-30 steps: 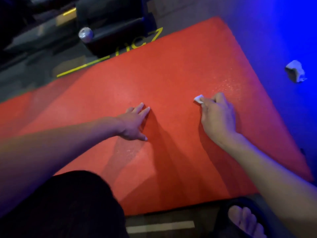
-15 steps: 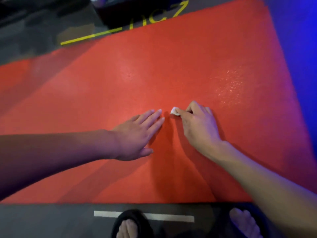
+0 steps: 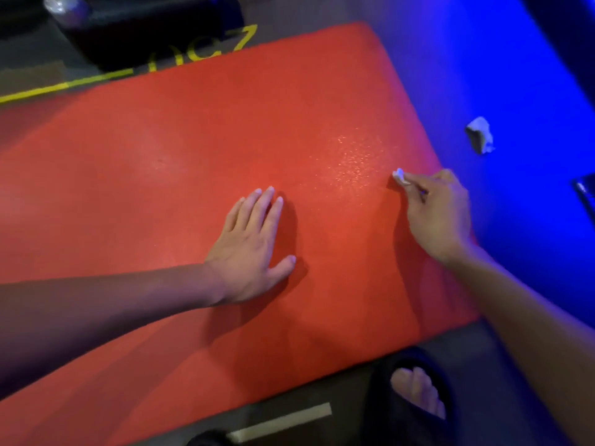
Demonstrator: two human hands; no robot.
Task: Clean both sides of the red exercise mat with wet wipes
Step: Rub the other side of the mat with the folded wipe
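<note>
- The left hand (image 3: 254,249) rests flat, fingers straight, on the pebbled red exercise mat (image 3: 180,175) spread over the floor.
- The right hand (image 3: 441,214) pinches a small crumpled wet wipe (image 3: 400,177) against the mat's right side.
- A wadded tissue (image 3: 479,135) lies on blue-lit floor.

open red mat (image 3: 193,188) ahead, crumpled wipe (image 3: 479,135) right

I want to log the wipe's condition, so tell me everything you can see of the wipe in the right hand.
The wet wipe is a small white wad, crumpled tight, its texture too blurred to read. Only a tip shows, poking out beyond the fingertips of the right hand, which pinches it. It sits low over the red mat near the mat's right edge, just right of a glistening, damp-looking patch. Whether it touches the mat cannot be told.
</note>
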